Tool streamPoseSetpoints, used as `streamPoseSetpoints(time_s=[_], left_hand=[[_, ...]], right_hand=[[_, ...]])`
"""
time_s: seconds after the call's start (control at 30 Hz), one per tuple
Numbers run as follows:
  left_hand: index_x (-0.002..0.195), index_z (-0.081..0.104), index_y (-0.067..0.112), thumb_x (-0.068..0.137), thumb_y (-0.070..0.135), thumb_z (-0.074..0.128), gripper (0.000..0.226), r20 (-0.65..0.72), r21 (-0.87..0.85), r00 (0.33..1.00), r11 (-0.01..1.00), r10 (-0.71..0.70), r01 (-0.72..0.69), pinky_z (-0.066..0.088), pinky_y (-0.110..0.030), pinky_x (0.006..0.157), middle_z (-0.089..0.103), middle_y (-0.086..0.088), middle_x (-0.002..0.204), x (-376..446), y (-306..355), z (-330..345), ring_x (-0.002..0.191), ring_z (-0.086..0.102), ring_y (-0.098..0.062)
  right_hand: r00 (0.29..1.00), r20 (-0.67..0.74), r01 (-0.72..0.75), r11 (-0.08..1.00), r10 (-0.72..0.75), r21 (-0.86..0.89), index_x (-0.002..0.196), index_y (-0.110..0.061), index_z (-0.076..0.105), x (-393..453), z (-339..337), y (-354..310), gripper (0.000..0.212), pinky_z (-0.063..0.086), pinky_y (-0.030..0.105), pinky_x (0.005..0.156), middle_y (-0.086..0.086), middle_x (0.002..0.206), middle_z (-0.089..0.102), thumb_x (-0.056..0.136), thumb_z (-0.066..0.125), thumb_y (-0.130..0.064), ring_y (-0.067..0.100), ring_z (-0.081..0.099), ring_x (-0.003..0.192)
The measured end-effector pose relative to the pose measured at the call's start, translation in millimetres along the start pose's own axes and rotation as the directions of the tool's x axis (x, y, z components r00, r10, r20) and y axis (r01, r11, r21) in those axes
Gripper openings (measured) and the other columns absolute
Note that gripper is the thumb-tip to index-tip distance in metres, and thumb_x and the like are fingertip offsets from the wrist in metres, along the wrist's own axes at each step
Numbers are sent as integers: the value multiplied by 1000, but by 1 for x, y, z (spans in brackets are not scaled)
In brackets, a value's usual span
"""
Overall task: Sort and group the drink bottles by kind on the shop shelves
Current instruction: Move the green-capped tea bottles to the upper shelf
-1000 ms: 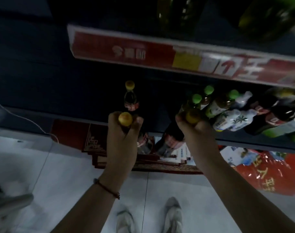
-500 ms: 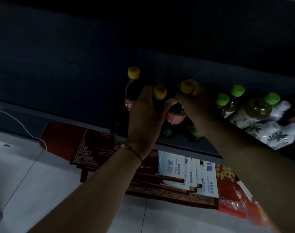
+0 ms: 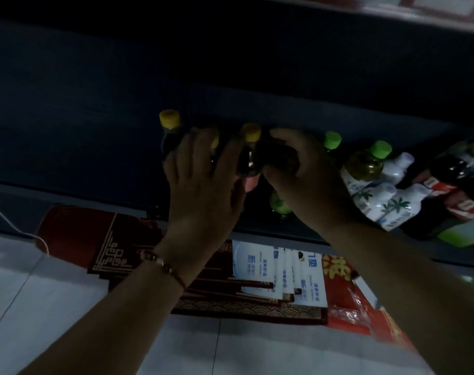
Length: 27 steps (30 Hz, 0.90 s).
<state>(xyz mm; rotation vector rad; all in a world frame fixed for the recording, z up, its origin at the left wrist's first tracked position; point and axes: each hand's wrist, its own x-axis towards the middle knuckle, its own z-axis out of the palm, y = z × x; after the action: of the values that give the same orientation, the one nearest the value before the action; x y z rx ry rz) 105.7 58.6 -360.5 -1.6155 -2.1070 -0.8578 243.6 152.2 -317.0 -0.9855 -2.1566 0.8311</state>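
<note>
Hands (image 3: pixel 203 185) (image 3: pixel 306 180) flank yellow-capped cola bottle (image 3: pixel 249 155) on dark shelf (image 3: pixel 271 228).

Both my hands are on the dark shelf (image 3: pixel 271 234): my left hand (image 3: pixel 203 190) spread over a yellow-capped cola bottle (image 3: pixel 249 154), my right hand (image 3: pixel 303 180) curled beside it (what it grips is hidden). Another yellow-capped bottle (image 3: pixel 170 128) stands left, green-capped tea bottles (image 3: pixel 365 163) right, white bottles (image 3: pixel 392 204) beyond.
</note>
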Motion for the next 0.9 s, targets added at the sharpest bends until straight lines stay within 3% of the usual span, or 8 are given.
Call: streamPoseSetpoints(time_s=[0.07,0.17,0.27,0.37,0.5,0.63,0.77,0.9], left_hand=[[144,49,13,92,25,61,55,15,-127,987,979,160,-157,33,-50,111,47,-19,143,-11,32,1,135,39,-37],[149,40,14,89,26,60,65,145,-192,960,959,238,-208,35,-46,111,45,-18,145,-5,73,27,134,39,-36],[154,31,14,85,25,67,78,265,-129,958,989,110,-77,37,-54,110,37,-26,150,16,94,64,138,35,-46],[155,30,17,86,18,65,78,304,-109,953,994,10,25,46,-55,100,42,-29,145,26,99,92,129,45,-48],[148,39,16,81,14,70,74,255,-192,967,981,25,26,57,-43,73,52,-21,123,26,95,103,98,60,-39],[149,35,18,77,11,72,81,252,-316,967,943,-25,107,54,-34,75,48,-18,128,15,92,89,105,57,-39],[152,19,30,80,14,76,93,389,-503,919,821,-62,269,48,-31,102,35,-7,148,-8,90,57,133,43,-25],[151,17,33,72,22,86,105,503,-490,847,749,-174,445,48,-29,104,39,4,147,-45,89,1,130,49,-13]], right_hand=[[998,-22,48,984,-52,-169,131,-21,54,-13,-23,15,42,35,7,91,-3,130,52,91,64,-23,1,48,112],[998,-69,-28,963,10,-268,133,-16,53,-3,-50,47,45,41,21,96,5,128,54,90,62,-24,15,52,116],[987,-63,-154,979,147,-133,132,-11,50,26,-57,66,52,48,39,96,2,120,60,86,59,-34,22,58,115],[947,-27,-320,947,320,-11,125,-6,54,51,-53,80,40,51,21,82,6,111,64,91,60,-26,25,62,109],[948,-17,-315,933,317,-171,129,-10,54,55,-46,88,37,44,20,84,13,121,59,95,59,-23,28,56,119],[982,-105,-188,886,158,-424,119,-9,62,37,-38,93,37,40,33,89,14,117,66,91,58,-34,33,60,111],[956,-75,-288,954,282,-82,108,-13,66,7,-33,90,43,50,40,88,7,103,70,81,62,-47,24,63,100],[924,-124,-339,925,361,173,107,-22,59,-38,-37,73,19,43,14,79,-9,96,62,92,65,-31,10,58,98]])
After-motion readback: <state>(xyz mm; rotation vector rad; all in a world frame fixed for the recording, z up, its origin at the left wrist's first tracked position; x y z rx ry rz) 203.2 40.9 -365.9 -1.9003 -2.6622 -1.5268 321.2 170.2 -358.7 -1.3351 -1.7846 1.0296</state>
